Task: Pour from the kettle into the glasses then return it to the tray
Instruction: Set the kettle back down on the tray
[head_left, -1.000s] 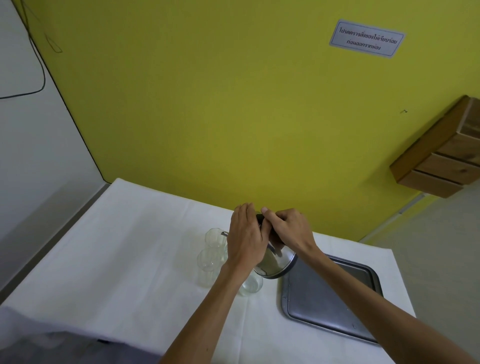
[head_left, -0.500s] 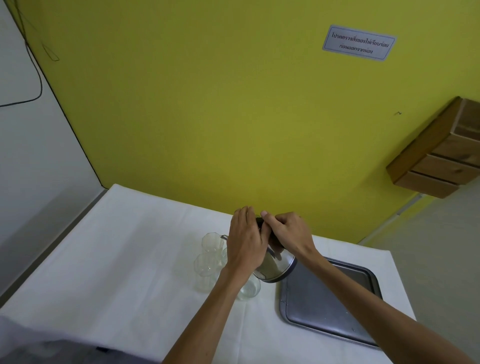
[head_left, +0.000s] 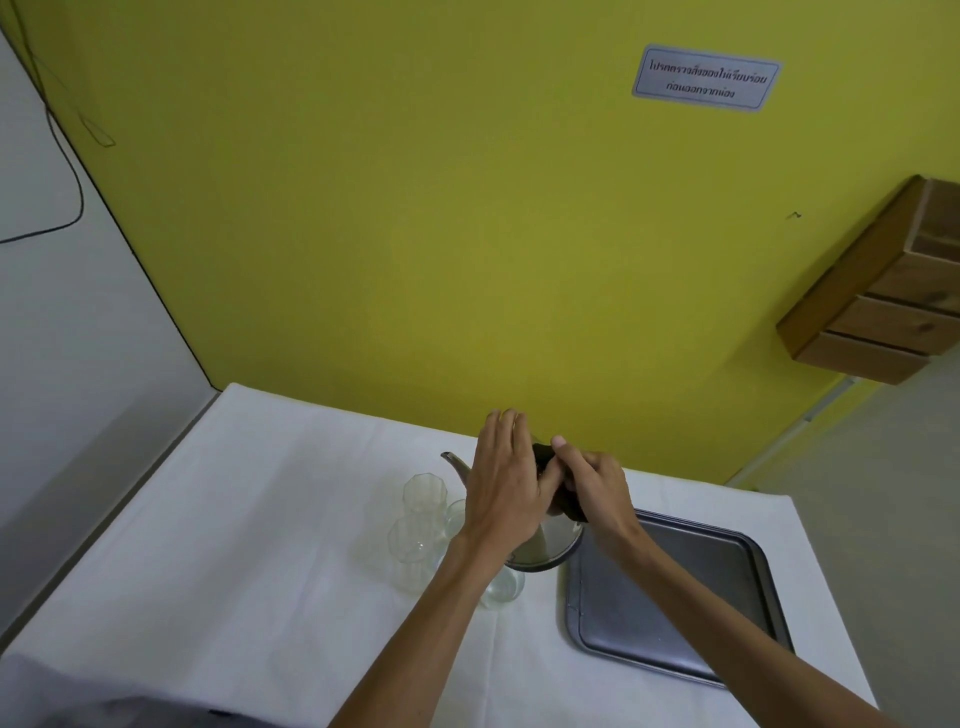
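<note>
While the right hand (head_left: 597, 491) is curling its fingers round the black handle (head_left: 545, 460), the steel kettle (head_left: 553, 543) is hanging in the air above the table, between the glasses and the tray. It is leaning over to the left, so its round base is facing down and to the right. Its thin spout (head_left: 451, 460) is reaching out to the left, just beyond the far glass (head_left: 425, 491). The left hand (head_left: 506, 488) is lying flat against the top of the kettle with its fingers straight, pressing rather than gripping, and it is covering most of the body.

Under the kettle and the left forearm, a near glass (head_left: 503, 590) is standing on the white tablecloth (head_left: 260, 519). A middle glass (head_left: 413, 551) is standing just in front of the far one. A fourth glass (head_left: 456, 514) is partly showing behind the left wrist.

The grey metal tray (head_left: 727, 571) is lying to the right of the glasses, with the right forearm crossing above it.

Behind the table a yellow wall (head_left: 415, 208) is carrying a small printed sign (head_left: 706, 78). A wooden box (head_left: 883, 301) is hanging at the right edge.
</note>
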